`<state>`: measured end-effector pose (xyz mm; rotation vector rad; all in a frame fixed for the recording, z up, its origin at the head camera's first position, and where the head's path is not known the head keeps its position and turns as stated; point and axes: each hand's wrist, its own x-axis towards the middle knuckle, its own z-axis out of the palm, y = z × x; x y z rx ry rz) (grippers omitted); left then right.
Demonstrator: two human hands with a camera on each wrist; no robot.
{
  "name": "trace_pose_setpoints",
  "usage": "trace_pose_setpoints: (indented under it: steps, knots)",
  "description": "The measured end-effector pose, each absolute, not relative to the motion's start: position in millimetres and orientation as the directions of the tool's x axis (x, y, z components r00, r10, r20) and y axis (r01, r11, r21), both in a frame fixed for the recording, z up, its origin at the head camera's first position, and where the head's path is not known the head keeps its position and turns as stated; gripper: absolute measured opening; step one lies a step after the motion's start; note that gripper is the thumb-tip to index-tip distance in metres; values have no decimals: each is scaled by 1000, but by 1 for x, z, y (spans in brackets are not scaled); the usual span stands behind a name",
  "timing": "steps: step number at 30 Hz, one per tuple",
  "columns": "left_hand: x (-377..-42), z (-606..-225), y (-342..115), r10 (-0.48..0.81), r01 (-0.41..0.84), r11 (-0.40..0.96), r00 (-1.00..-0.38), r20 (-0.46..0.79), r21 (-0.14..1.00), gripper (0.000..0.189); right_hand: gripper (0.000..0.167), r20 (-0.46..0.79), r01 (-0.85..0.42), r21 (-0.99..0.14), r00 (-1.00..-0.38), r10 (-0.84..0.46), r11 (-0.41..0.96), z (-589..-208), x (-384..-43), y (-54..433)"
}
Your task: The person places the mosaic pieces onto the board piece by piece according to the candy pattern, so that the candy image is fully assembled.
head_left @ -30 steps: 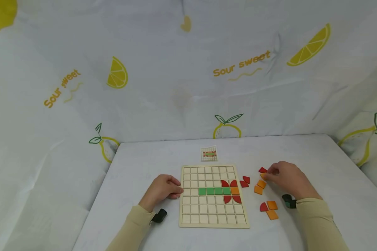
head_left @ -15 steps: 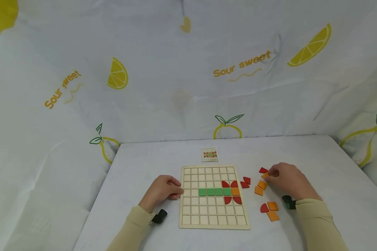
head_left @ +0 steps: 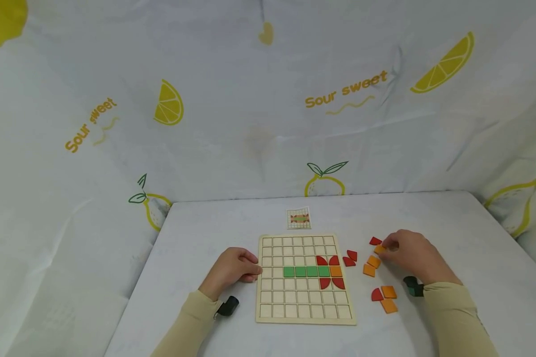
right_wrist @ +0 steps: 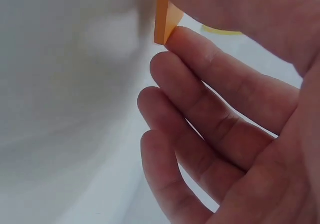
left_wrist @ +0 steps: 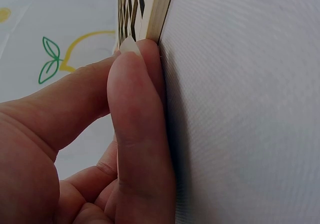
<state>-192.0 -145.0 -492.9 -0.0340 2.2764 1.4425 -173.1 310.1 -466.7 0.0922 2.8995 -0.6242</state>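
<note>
A pale wooden grid board (head_left: 272,298) lies flat on the white table. On it sit a row of green square tiles (head_left: 300,271), an orange square tile (head_left: 335,271) and several red quarter-round tiles (head_left: 325,283). My left hand (head_left: 230,269) touches the board's left edge with thumb and fingertips; in the left wrist view the thumb (left_wrist: 137,114) lies straight against that edge. To the board's right, my right hand (head_left: 408,254) pinches another orange tile (right_wrist: 162,21) between thumb and index finger, its other fingers loosely bent. A red tile (head_left: 375,241) lies just beyond those fingertips.
A small pattern card (head_left: 299,218) lies behind the board. Loose red tiles (head_left: 349,261) and orange tiles (head_left: 369,270) lie to its right, with orange ones (head_left: 389,305) and a red one (head_left: 377,294) nearer me. A lemon-print curtain (head_left: 232,148) hangs behind the table.
The orange tile in my right fingers has shifted slightly right, away from the red tile. My left hand stays at the board's edge, and the tiles on the board are unchanged.
</note>
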Motion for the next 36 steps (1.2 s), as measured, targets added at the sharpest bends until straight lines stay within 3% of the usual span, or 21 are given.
trace_pose_setpoints:
  steps: [7, 20, 28, 36]
  knots:
    - [-192, -494, -145, 217, -261, 436, -899, -382, 861, 30, 31, -191, 60, -442, -981, -28, 895, -457, -172, 276]
    - [-192, -493, -146, 221, -252, 425, -902, -370, 869, 29, 15, -92, -178, -472, -964, -249, 863, -458, -180, 191]
    - [-192, -492, -145, 222, -246, 437, -903, -369, 865, 29, 11, -50, -288, -422, -939, -339, 860, -464, -179, 170]
    - [-192, -491, -145, 219, -244, 441, -904, -367, 864, 28, 11, -15, -313, -384, -939, -344, 869, -466, -180, 166]
